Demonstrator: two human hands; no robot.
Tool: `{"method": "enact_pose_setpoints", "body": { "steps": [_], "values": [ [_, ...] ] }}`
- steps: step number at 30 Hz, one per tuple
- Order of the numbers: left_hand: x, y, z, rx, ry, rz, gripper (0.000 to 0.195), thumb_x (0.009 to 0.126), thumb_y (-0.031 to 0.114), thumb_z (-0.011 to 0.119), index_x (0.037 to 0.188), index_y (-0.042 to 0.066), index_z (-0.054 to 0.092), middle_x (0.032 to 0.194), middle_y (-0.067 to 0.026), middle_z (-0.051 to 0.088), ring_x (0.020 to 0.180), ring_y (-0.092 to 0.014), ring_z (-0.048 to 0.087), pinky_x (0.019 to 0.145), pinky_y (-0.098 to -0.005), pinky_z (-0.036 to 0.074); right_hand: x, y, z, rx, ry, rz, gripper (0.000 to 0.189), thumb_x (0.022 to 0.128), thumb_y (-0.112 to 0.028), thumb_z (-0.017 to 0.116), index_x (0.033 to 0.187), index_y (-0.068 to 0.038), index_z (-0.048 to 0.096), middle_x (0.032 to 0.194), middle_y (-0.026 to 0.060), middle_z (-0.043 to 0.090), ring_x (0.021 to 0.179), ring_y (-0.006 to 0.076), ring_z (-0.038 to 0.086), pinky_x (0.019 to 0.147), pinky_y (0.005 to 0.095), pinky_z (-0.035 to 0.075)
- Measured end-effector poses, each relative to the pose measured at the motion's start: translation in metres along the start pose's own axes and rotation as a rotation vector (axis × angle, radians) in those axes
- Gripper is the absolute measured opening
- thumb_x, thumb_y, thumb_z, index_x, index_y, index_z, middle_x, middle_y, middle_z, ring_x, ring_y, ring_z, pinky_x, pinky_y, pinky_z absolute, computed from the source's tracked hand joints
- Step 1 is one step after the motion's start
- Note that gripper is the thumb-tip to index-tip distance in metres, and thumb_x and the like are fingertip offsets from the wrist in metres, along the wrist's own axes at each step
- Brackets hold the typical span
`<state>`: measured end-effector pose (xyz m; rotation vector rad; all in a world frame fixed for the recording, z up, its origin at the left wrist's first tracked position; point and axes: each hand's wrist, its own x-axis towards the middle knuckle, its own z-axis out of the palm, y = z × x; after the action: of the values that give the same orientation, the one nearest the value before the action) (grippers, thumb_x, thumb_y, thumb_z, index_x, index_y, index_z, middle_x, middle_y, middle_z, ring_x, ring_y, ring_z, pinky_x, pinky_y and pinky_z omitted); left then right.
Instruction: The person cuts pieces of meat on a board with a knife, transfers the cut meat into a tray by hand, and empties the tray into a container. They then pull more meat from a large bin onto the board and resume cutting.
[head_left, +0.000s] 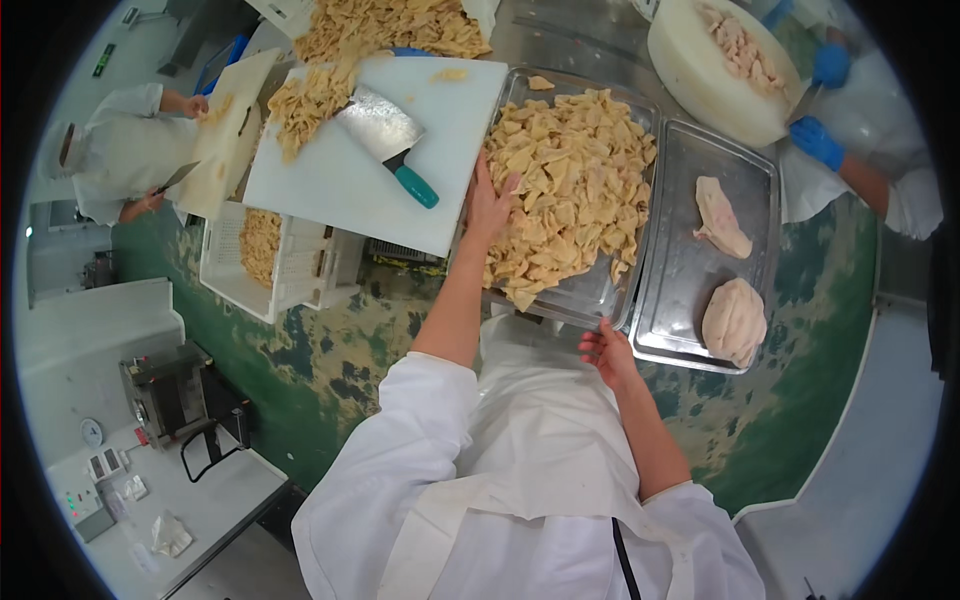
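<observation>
A metal tray (592, 289) heaped with cut, yellowish pieces that look like poultry skin (570, 195) lies before me. My left hand (491, 201) grips its left rim, the thumb over the pieces and the fingers beside the cutting board. At the tray's front right corner is my right hand (611, 354), fingers apart, one fingertip at the rim. The white cutting board (315, 180) adjoins the tray on the left. On it rest a wide-bladed cleaver with a teal handle (415, 186) and a pile of similar pieces (304, 112).
A second metal tray (675, 300) on the right bears two pale meat pieces. Beyond it, blue-gloved hands (817, 141) are near a round white board (675, 67). At left, a co-worker (139, 146) holds a knife. White crates (232, 274) stand below the boards.
</observation>
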<state>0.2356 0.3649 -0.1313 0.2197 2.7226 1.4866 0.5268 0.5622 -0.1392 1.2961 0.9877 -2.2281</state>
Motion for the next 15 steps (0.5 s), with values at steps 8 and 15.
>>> {"method": "enact_pose_setpoints", "body": {
  "steps": [8, 15],
  "values": [
    [0.022, 0.004, 0.004, 0.01, -0.092, 0.114, 0.094, 0.086, 0.059, 0.062, 0.152, 0.007, 0.019, 0.154, -0.0237, 0.019, 0.142, -0.042, 0.021, 0.114, -0.0502, 0.024, 0.006, 0.013, 0.005, -0.003, -0.01, -0.073, 0.033, 0.097, -0.037, 0.058, 0.091, -0.004, 0.057, 0.079, 0.0075, 0.065, 0.066, 0.0221, 0.068, 0.056, 0.0354, 0.058],
    [0.043, 0.023, 0.017, 0.224, -0.142, 0.112, 0.09, 0.078, 0.055, 0.073, 0.146, 0.009, 0.034, 0.151, -0.0197, 0.027, 0.14, -0.037, 0.027, 0.11, -0.0487, 0.033, 0.005, 0.019, 0.009, -0.009, 0.056, -0.112, 0.037, 0.096, -0.039, 0.06, 0.09, -0.002, 0.055, 0.079, 0.0098, 0.064, 0.066, 0.0245, 0.068, 0.057, 0.0362, 0.059]
  ]
}}
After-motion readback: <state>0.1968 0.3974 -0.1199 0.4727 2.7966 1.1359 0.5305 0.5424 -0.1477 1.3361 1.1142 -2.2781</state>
